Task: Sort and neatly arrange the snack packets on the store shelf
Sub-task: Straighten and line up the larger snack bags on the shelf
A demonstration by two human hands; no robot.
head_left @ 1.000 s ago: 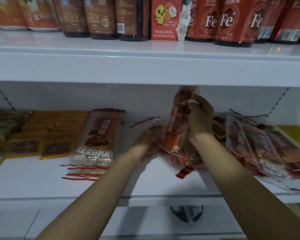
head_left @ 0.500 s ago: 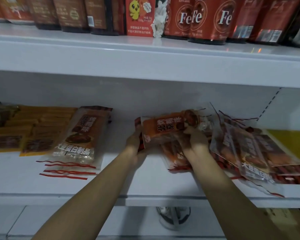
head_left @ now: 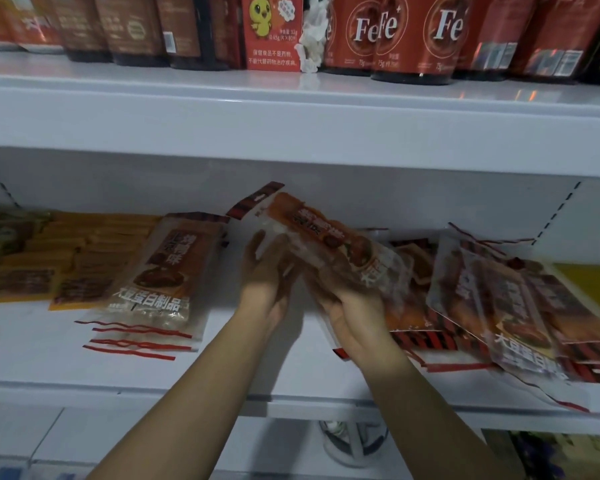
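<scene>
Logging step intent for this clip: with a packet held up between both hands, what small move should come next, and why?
Probably carry the held packet left and lay it on the neat stack: the stack's print looks the same, the right hand grips the packet from below, the left hand steadies its end, and the right pile lies jumbled.

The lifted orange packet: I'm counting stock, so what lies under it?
Under the lifted orange packet, more orange packets lie overlapped on the shelf. The right hand and the packet cover part of them, so no count.
</scene>
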